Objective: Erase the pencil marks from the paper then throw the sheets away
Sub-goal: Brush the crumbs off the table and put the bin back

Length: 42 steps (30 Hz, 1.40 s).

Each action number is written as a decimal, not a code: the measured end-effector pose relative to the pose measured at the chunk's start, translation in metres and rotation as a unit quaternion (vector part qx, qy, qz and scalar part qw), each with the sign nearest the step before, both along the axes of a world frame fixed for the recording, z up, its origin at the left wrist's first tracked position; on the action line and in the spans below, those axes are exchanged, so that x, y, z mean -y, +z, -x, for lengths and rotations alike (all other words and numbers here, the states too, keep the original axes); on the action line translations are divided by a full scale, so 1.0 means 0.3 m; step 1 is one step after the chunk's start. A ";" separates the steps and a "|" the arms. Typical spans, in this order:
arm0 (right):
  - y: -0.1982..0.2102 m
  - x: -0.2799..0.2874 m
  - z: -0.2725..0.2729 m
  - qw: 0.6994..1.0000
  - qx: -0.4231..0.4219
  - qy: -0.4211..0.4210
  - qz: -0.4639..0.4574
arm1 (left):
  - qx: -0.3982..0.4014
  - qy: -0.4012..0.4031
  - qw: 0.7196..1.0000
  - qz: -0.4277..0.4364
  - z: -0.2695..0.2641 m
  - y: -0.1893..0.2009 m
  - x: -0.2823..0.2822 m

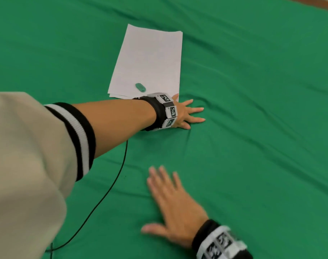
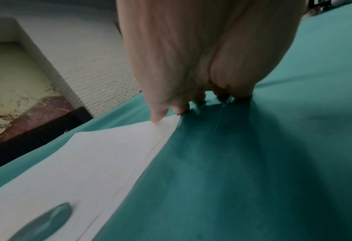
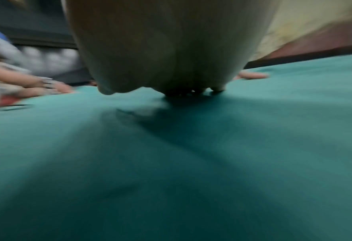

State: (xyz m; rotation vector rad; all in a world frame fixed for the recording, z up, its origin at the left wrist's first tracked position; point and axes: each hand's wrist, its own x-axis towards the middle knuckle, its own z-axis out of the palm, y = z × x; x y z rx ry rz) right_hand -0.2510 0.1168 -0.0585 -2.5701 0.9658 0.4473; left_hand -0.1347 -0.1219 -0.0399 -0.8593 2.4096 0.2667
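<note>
Paper sheets (image 1: 148,60): stacked on green cloth (image 1: 252,90), green eraser (image 1: 140,87) lying on top.
Left hand (image 1: 185,114): fingers spread flat, thumb touching sheet corner.
Right hand (image 1: 174,206): spread flat on cloth, holding nothing.

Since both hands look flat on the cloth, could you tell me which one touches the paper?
The left hand: its thumb rests on the paper's corner. The right hand lies apart.
</note>
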 end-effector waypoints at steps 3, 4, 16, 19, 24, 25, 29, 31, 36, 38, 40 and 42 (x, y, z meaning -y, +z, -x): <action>0.023 -0.060 -0.060 0.998 0.032 0.055 -0.014 | 0.010 0.000 1.000 0.007 0.011 0.011 0.001; 0.029 -0.026 -0.051 0.999 0.037 0.020 0.018 | 0.012 -0.003 1.000 0.010 0.011 0.008 0.000; 0.048 0.025 -0.048 0.999 0.014 -0.031 0.040 | -0.102 0.065 0.991 -0.066 -0.043 0.114 -0.069; 0.046 0.111 -0.058 0.998 0.013 -0.032 0.048 | -0.179 0.078 0.977 -0.086 -0.200 0.156 -0.143; 0.003 0.155 -0.130 0.996 -0.035 0.046 0.063 | -0.185 0.071 0.976 -0.092 -0.512 0.113 -0.292; 0.000 0.159 -0.149 0.995 -0.039 0.053 0.073 | -0.155 0.062 0.981 -0.101 -0.552 0.093 -0.316; -0.014 0.057 -0.187 0.984 -0.015 0.164 0.075 | -0.061 -0.004 0.995 -0.079 -0.605 0.016 -0.345; 0.000 -0.010 -0.183 0.971 0.003 0.230 0.065 | -0.056 -0.012 0.996 -0.066 -0.613 0.010 -0.343; 0.063 0.185 -0.237 0.984 -0.004 0.137 0.112 | -0.042 -0.005 0.998 -0.036 -0.622 0.003 -0.338; 0.066 0.273 -0.280 0.987 -0.068 0.118 0.090 | -0.047 0.017 0.998 -0.042 -0.628 -0.005 -0.333; 0.033 0.268 -0.279 0.984 -0.083 0.142 0.061 | -0.049 0.016 0.997 -0.056 -0.636 -0.010 -0.321; 0.031 0.185 -0.247 0.982 -0.063 0.177 0.036 | -0.042 0.015 0.997 -0.068 -0.644 -0.007 -0.309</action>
